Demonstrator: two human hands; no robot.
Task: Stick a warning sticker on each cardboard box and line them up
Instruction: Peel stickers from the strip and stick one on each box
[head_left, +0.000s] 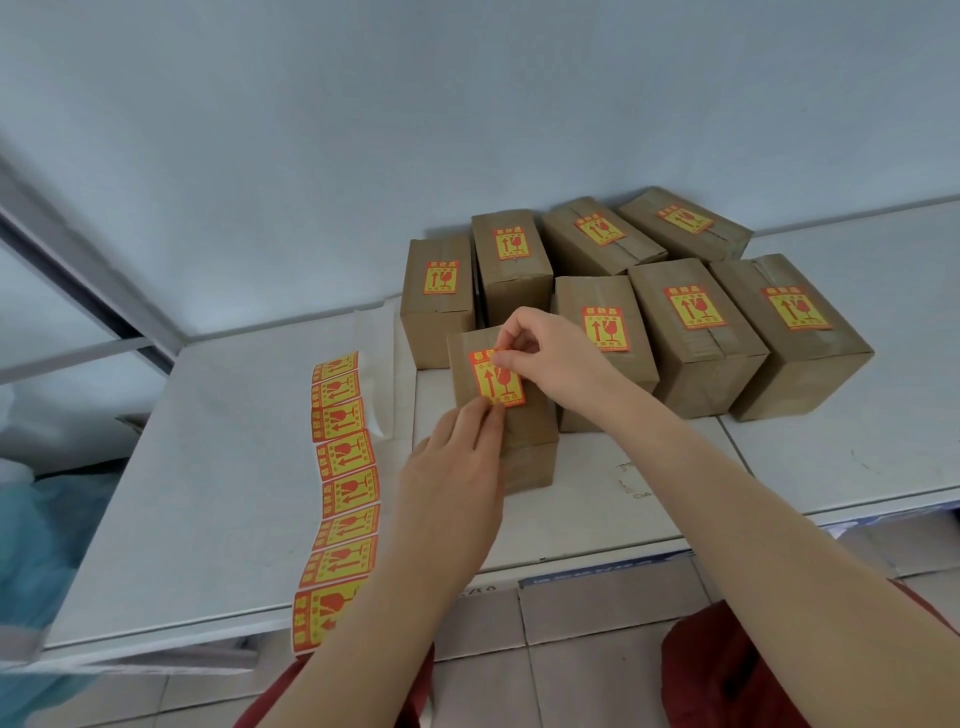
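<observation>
A brown cardboard box (524, 431) stands nearest to me on the white table (208, 467). A yellow and red warning sticker (496, 382) lies over its top face. My left hand (457, 467) pinches the sticker's near edge and my right hand (545, 348) pinches its far edge, both pressed close to the box. Behind it stand several more brown boxes (696, 338), each with the same sticker on top, in two rough rows. A long strip of stickers (343, 483) lies flat on the table, left of my left arm.
Peeled white backing paper (376, 364) curls at the far end of the strip. The table's front edge (597, 553) runs below my forearms, with tiled floor beneath. A pale wall rises behind the boxes. Something blue and translucent (31, 545) sits at the far left.
</observation>
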